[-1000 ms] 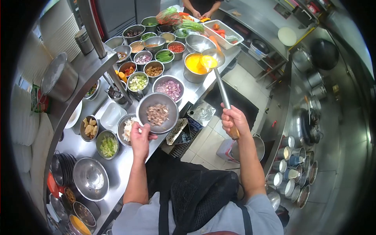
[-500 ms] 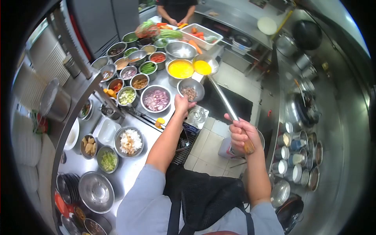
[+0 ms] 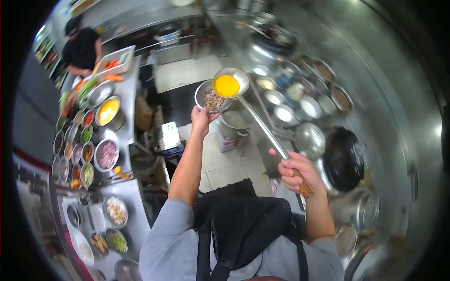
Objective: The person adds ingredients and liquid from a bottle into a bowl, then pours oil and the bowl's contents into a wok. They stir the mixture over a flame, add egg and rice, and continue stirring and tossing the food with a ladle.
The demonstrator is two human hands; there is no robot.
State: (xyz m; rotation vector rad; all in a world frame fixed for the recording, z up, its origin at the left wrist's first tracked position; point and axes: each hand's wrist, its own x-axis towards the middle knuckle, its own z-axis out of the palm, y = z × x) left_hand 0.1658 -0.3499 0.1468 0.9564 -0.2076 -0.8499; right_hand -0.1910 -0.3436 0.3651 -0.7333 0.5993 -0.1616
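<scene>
My left hand (image 3: 201, 122) grips the near rim of a metal bowl (image 3: 200, 94) that holds chopped brown pieces (image 3: 213, 100). My right hand (image 3: 299, 172) is wrapped round the wooden end of a long-handled ladle (image 3: 262, 125). Yellow liquid (image 3: 226, 86) that looks like beaten egg lies in the ladle's cup, which overlaps the bowl's upper right side in the view. Whether cup and bowl touch I cannot tell.
On the left counter stand a pot of yellow liquid (image 3: 108, 111), a bowl of chopped onion (image 3: 107, 154) and a bowl of rice (image 3: 116, 210). A co-worker (image 3: 82, 47) is behind it. A black wok (image 3: 344, 159) and several seasoning containers are at the right.
The view has turned to the right, away from the ingredient counter. The bowl and the ladle have come along over the floor, with the ladle's cup now nearer the bowl.
</scene>
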